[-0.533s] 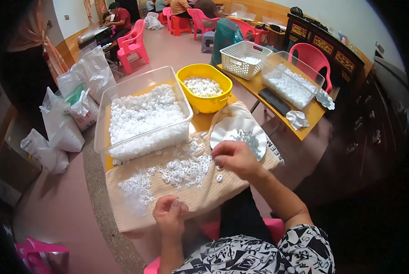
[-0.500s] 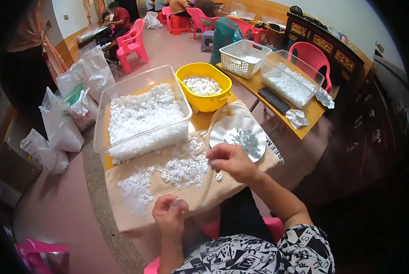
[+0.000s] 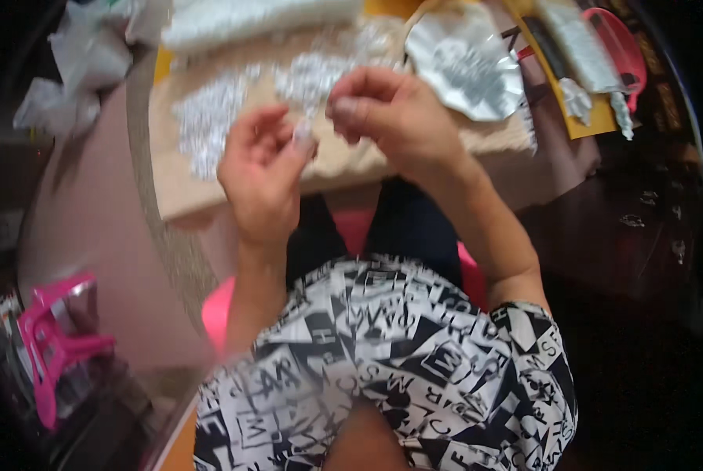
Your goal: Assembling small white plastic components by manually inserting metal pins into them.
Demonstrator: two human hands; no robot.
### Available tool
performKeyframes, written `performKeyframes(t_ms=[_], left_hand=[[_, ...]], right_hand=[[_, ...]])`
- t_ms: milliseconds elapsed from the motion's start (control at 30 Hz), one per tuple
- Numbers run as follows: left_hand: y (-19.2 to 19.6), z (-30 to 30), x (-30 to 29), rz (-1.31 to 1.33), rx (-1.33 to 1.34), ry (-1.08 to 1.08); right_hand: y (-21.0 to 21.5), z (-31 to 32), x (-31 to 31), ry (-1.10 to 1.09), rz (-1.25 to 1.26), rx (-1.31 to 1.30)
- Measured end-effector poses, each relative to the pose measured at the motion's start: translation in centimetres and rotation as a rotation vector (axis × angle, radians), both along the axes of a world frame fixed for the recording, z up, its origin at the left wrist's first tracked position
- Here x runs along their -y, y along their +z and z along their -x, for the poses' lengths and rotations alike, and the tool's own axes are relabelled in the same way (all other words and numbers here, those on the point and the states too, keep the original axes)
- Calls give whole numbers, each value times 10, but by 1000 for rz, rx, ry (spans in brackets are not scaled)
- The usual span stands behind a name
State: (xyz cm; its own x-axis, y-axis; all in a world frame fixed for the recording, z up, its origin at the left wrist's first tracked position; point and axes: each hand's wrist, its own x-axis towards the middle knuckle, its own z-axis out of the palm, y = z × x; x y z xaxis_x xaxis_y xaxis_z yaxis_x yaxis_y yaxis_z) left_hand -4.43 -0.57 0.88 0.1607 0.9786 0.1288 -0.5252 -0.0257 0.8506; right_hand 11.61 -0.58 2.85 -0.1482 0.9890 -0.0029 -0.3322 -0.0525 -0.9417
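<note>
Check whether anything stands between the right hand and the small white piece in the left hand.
Nothing visible does: only an open gap separates the right hand from the small white piece in the left hand; the beige cloth lies below.

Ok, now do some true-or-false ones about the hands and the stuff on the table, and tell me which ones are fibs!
1. Small white pieces lie heaped on a beige cloth. True.
2. The left hand wears a black rubber glove. False: it is bare.
3. The shiny white wavy-edged dish holds small grey pieces. True.
4. The right hand is spread flat. False: its fingers are bent.
5. The person's black-and-white patterned shirt has letters on it. True.
</note>
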Motion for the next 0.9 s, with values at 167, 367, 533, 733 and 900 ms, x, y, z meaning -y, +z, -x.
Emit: performKeyframes(t_ms=[167,367,533,733,900], left_hand=[[-6,10,-1,84,52,-81],[-4,6,3,157,29,-96],[-5,4,2,143,3,-68],[-4,5,0,89,39,-86],[-4,6,1,101,4,-82]], right_hand=[[-2,9,4,6,36,51],[-9,13,9,-66,31,64],[-9,17,10,-51,-6,80],[-7,17,9,-30,2,128],[-4,18,11,-58,-50,269]])
